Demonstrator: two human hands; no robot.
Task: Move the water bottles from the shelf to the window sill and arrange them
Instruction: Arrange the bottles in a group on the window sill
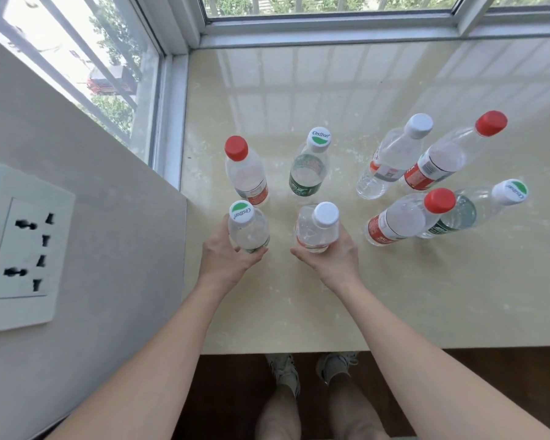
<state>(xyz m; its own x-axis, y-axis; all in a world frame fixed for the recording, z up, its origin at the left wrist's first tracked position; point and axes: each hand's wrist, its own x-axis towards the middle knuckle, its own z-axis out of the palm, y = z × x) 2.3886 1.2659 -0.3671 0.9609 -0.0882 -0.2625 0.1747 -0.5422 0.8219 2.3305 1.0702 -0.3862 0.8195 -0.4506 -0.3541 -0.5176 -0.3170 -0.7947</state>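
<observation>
The person is standing at the glossy cream stone window sill [394, 296] and both bare arms are reaching over it. The left hand [223, 252] is wrapping around a clear plastic bottle with a white and green cap [248, 231], and the right hand [334, 255] is gripping a clear plastic bottle with a plain white cap [316, 228]. Both bottles are standing upright on the sill, near each other but apart.

Just behind them, a red-capped bottle with a red label [246, 173] and a green-labelled bottle with a white and green cap [308, 168] are making a second row. To the right, four more bottles are grouping closely: a white-capped one [391, 157], a red-capped one [451, 154], another red-capped one [404, 219] and a green-labelled one [477, 209].

On the grey wall at the left, a white socket plate [23, 246] is showing. Below the sill edge, the person's pale sneakers [286, 369] are standing on a dark floor.
</observation>
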